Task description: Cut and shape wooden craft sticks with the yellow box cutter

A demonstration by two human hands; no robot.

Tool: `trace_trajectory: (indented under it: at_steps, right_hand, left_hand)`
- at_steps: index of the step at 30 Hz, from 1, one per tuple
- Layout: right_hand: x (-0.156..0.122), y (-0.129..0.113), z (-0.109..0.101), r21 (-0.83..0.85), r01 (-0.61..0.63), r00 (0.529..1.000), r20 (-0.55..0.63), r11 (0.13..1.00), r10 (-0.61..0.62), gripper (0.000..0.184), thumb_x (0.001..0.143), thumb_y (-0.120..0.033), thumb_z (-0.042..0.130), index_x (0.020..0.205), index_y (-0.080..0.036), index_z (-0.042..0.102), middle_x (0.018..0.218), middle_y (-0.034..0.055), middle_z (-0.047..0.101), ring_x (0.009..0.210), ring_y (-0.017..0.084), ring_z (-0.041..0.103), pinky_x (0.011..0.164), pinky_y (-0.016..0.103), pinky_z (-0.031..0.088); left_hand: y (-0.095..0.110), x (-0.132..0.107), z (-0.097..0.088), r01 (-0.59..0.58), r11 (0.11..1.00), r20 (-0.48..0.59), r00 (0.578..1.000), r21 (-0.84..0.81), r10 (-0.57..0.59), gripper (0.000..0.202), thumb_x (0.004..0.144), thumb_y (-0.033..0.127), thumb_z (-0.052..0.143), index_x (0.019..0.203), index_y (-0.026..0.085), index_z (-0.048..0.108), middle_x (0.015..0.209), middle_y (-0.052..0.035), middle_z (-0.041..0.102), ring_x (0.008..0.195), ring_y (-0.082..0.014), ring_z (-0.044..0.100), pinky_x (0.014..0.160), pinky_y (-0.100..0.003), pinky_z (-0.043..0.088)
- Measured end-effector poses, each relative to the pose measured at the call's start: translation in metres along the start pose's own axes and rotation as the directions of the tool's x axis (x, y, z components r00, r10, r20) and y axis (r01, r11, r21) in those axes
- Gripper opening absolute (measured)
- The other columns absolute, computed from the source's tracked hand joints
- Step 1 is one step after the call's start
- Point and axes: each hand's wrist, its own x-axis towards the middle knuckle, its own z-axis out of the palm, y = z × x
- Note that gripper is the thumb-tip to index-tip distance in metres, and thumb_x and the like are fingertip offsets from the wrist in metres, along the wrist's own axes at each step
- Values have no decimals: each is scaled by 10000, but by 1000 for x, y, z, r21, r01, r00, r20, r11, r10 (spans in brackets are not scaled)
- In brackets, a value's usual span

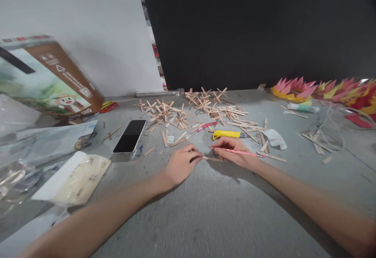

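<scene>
My left hand rests on the grey table with its fingers pinched on the end of a small wooden stick lying flat between both hands. My right hand grips a thin pink pencil whose tip points left at the stick. Just beyond my right hand lies a yellow utility knife. Piles of small wooden stick crosses are scattered across the middle of the table behind the hands.
A phone lies face up at left, beside plastic bags and a tilted cardboard box. Pink and yellow paper flowers, a glue tube, a white cable and crumpled tissue sit at right. A black panel stands behind.
</scene>
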Motion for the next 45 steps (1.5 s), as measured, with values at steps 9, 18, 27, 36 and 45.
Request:
trace_trajectory:
  at_steps: [9,18,27,36,45]
  right_hand:
    - [-7,7,1,-100,-19,994,108,995,29,358,912,-523,761,835,-196,638,625,-6,647,495,104,537,453,229,412]
    - [-9,4,0,-102,19,982,189,995,0,347,917,-495,755,805,-189,637,639,-6,637,495,97,541,456,225,423]
    - [-10,3,-1,-45,18,978,207,999,-8,340,927,-491,762,842,-198,611,757,24,696,568,117,615,511,240,485]
    - [-14,-5,1,35,-35,936,352,999,21,284,910,-451,789,916,-192,674,907,83,790,798,201,753,758,351,606]
    - [-11,-2,-2,-62,14,981,192,998,-2,343,922,-492,769,812,-202,623,649,-10,657,537,113,546,514,242,384]
  left_hand:
    - [9,1,-7,33,999,42,999,-13,-32,123,968,253,680,924,218,789,948,-27,730,869,-174,707,805,-298,538]
    - [10,3,-8,62,997,65,996,-45,-59,133,964,243,682,888,223,790,944,-20,729,870,-169,705,801,-285,531]
    - [4,1,-4,-23,999,96,995,-24,25,251,1056,238,559,1056,254,810,1067,-32,741,938,-173,717,872,-293,536]
    - [6,0,-1,100,995,34,994,15,-101,197,1044,309,594,1003,234,771,1010,-21,725,901,-168,709,855,-291,541]
    - [19,1,-17,-35,995,163,986,91,20,350,954,424,665,1236,219,707,1040,-59,729,958,-232,710,856,-347,550]
